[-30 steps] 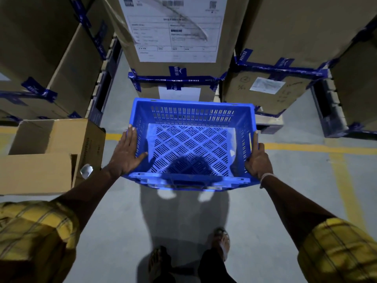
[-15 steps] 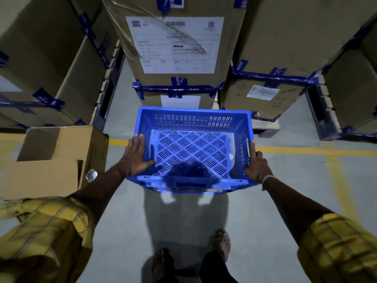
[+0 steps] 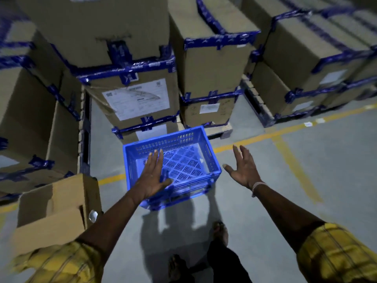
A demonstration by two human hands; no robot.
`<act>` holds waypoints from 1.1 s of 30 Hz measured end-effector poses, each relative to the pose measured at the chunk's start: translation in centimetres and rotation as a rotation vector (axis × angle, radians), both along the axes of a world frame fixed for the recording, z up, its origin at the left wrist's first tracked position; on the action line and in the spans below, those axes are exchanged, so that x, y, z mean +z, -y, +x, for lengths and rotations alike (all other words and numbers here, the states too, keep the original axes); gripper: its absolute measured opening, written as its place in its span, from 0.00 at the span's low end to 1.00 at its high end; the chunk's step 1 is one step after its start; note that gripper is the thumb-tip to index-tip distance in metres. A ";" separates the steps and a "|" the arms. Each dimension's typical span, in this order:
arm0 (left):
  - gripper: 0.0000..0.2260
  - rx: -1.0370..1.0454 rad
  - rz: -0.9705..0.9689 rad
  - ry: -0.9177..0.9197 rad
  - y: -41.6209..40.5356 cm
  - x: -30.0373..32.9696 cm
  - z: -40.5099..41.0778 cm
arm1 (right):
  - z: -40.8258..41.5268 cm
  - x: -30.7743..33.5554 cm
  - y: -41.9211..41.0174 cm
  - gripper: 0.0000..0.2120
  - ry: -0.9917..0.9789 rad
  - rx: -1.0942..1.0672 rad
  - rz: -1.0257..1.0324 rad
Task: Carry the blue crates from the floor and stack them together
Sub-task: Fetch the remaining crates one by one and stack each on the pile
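A blue slotted crate (image 3: 183, 158) sits low in front of me on the grey floor, seemingly nested on other blue crates whose rims show beneath its near edge. My left hand (image 3: 152, 176) hovers over the crate's near left corner with straight fingers, holding nothing. Whether it touches the rim cannot be told. My right hand (image 3: 243, 167) is spread open in the air just right of the crate, apart from it.
Tall stacks of taped cardboard boxes (image 3: 138, 99) on pallets stand directly behind the crate and to both sides. An open cardboard box (image 3: 59, 203) sits at my left. A yellow floor line (image 3: 265, 135) runs behind the crate. My feet (image 3: 219, 231) are just behind it.
Both hands gripped the crate's sides earlier; now they have let go and spread open. The crate sits lower and farther away, and my view has swung to the right.
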State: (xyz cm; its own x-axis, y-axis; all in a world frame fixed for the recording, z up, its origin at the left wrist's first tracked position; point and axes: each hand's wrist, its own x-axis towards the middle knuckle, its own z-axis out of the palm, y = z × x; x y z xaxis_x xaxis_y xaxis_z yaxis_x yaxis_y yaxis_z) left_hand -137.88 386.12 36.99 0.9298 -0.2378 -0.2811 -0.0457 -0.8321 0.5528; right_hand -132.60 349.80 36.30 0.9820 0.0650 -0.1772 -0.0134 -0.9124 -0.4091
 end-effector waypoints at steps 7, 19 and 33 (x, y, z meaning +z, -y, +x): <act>0.48 -0.128 -0.076 -0.001 8.4 5.9 -0.2 | -7.7 5.4 8.1 0.41 0.042 -0.216 0.037; 0.44 -0.408 -0.293 -0.059 31.3 8.7 5.5 | -17.6 7.3 28.9 0.41 0.201 -0.701 0.183; 0.44 -0.772 -0.377 0.007 62.6 10.4 11.1 | -21.5 11.1 52.3 0.39 0.290 -1.022 0.272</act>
